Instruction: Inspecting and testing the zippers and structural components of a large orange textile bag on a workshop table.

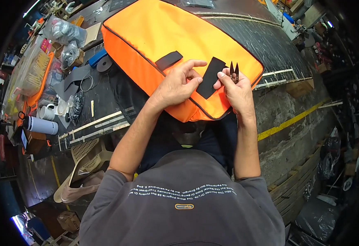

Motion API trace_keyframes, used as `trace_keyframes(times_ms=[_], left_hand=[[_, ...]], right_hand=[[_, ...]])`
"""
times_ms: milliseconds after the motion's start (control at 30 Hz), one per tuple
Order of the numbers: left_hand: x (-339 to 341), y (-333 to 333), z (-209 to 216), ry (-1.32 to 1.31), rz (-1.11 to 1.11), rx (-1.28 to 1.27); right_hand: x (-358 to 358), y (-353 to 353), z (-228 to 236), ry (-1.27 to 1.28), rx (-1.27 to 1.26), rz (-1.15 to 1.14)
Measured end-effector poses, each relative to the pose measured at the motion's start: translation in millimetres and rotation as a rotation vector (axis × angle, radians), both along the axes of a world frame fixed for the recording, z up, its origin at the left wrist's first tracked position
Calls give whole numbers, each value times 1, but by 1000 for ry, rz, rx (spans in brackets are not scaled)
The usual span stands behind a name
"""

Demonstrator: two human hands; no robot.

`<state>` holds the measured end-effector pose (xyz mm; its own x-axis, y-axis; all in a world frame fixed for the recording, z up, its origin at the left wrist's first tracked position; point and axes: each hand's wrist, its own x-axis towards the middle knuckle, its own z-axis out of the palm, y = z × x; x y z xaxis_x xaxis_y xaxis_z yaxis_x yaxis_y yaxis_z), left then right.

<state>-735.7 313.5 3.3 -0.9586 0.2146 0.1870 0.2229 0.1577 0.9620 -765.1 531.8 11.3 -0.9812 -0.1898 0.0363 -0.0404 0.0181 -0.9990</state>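
From where I stand, the person's right hand (239, 91) is closed around a pair of small dark snips (234, 74), the two pointed blades standing up out of the grip, a little apart at the tips. Its thumb and forefinger come to the right side of a black patch (211, 78); whether they pinch its edge, I can't quite tell. The left hand (176, 87) is over on the other side of the patch, forefinger stretched out, thumb held well apart from it, the remaining fingers curled. That thumb tip comes right to the patch's left edge, though I can't say if it touches. Under both hands lies a big orange case (159, 30) with dark piping, the patch lying on it near the corner closest to the person, and a shorter black strip (169, 60) sits on it just beyond the left hand. The case rests on a dark worktable (245, 37), its near end out past the edge. Off to the left on the table are a black roll (104, 64), a loop of wire (86, 83), a white mug (46, 112) and a pale bottle (42, 125) lying on its side. Below that side stands a beige plastic chair (86, 152), and a yellow line (292, 121) crosses the floor to the right.
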Motion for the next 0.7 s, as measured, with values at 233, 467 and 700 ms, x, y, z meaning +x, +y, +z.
trace_keyframes(times_ms=[233, 467, 700], left_hand=[[-3, 4, -7, -69, 48, -62], [-1, 8, -4, -52, 39, -10], [0, 9, -4, -40, 31, 88]], right_hand=[[11, -3, 9, 237, 415, -123], [51, 10, 22, 363, 684, -129], [47, -3, -2, 538, 735, -138]])
